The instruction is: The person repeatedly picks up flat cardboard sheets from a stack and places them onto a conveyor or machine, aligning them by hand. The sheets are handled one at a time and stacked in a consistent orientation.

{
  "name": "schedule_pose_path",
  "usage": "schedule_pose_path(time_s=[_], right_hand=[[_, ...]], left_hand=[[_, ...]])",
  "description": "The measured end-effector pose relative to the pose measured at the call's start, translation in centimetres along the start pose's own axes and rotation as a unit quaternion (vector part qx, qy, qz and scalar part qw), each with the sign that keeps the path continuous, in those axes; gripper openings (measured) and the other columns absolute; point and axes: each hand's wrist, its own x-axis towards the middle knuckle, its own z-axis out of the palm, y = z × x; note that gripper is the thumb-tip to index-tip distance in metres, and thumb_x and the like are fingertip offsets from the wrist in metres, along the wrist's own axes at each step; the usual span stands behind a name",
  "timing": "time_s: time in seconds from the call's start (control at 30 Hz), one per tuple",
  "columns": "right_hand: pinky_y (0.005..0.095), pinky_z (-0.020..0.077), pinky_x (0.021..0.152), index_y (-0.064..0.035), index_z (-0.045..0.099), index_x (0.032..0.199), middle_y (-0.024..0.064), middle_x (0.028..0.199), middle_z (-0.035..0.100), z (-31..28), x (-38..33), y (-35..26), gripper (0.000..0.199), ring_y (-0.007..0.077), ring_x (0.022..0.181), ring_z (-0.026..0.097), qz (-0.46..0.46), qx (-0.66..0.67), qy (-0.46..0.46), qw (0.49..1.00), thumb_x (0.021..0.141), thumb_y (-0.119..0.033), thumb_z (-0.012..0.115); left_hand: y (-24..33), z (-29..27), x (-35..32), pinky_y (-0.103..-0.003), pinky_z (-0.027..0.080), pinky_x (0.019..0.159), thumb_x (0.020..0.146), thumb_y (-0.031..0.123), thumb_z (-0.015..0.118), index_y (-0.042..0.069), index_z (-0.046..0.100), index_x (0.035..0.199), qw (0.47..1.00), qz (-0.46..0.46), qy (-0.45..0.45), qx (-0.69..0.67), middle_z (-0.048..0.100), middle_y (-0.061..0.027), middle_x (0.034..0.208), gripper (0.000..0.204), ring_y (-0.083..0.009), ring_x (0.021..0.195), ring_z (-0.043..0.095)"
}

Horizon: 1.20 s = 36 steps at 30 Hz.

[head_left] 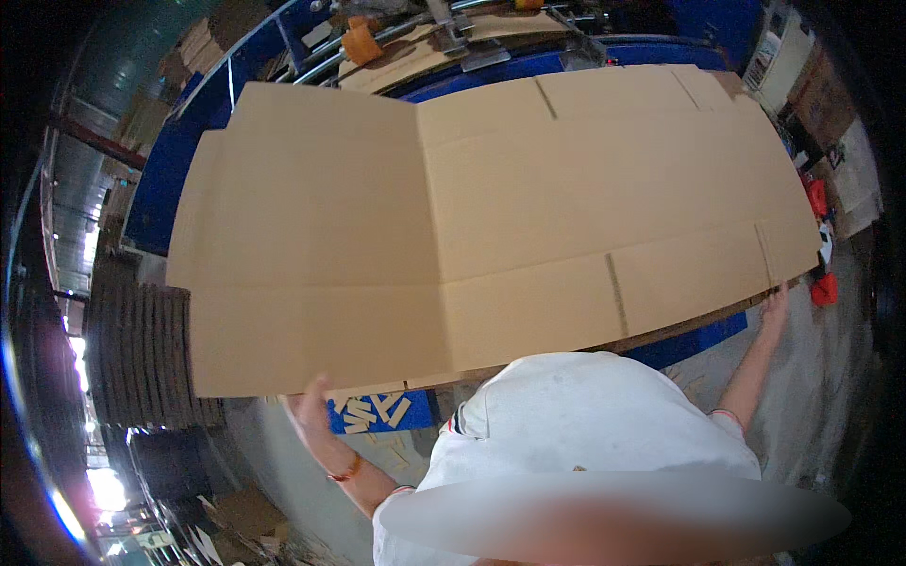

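A large brown cardboard sheet [604, 189], creased and slotted like an unfolded box blank, spreads out in front of me. Its left panel [321, 208] bends at a crease against the wider right part. At the near left edge, my left hand [310, 407] is closed on the sheet, thumb side over the edge and somewhat blurred; its other fingers are hidden underneath. My right hand [776, 304] grips the near right corner, with most of its fingers out of sight below the board.
Behind the sheet stands a blue machine [727, 33] with metal rods and orange rollers [360, 42]. A tall stack of cardboard [142, 349] is at the left. Cardboard scraps [373, 412] lie on a blue surface below the near edge. Red items [823, 288] are at the right.
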Motion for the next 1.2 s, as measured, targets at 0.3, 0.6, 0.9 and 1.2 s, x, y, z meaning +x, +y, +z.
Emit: schedule_pose_path(time_s=[0.3,0.6,0.9,1.2], right_hand=[[0.0497,0.0431,0.098,0.0001,0.047,0.131,0.0137,0.132,0.052,5.4,-14.2,-0.7,0.045,0.0322,0.116,0.052,0.002,0.245,-0.09,0.965,0.094,-0.025,0.054],[0.0376,0.0478,0.089,0.0,0.062,0.114,0.0166,0.113,0.065,22.5,-29.7,-2.2,0.032,0.0287,0.104,0.061,-0.624,-0.157,-0.259,0.721,0.084,-0.01,0.063],[0.0416,0.0466,0.097,-0.0085,0.061,0.119,0.0112,0.125,0.059,24.6,-34.0,2.1,0.056,0.0268,0.116,0.056,-0.656,-0.333,-0.487,0.471,0.064,-0.01,0.072],[0.0409,0.0463,0.098,-0.0136,0.058,0.123,0.0081,0.128,0.057,24.7,-32.3,5.3,0.072,0.0261,0.116,0.056,-0.612,-0.365,-0.542,0.446,0.054,-0.01,0.078]], left_hand=[[1.1,0.0,7.2,-0.029,0.049,0.079,0.086,0.009,0.068,-0.003,0.055,0.112,0.993,0.031,0.054,0.103,0.064,-0.0088,0.102,0.032,-0.0168,0.086,0.06],[-3.0,11.5,5.1,-0.033,0.045,0.089,0.086,0.001,0.062,-0.001,0.062,0.112,0.986,0.04,-0.04,0.158,0.064,-0.0092,0.112,0.026,-0.0182,0.1,0.059],[-4.4,21.5,-1.1,-0.05,0.026,0.112,0.063,-0.016,0.052,0.016,0.052,0.133,0.794,0.311,-0.376,0.363,0.041,-0.0126,0.143,0.077,-0.0333,0.135,0.034],[-5.7,21.8,0.1,-0.054,0.027,0.109,0.064,-0.013,0.056,0.017,0.047,0.136,0.783,0.342,-0.367,0.369,0.043,-0.0142,0.141,0.078,-0.0358,0.132,0.038]])
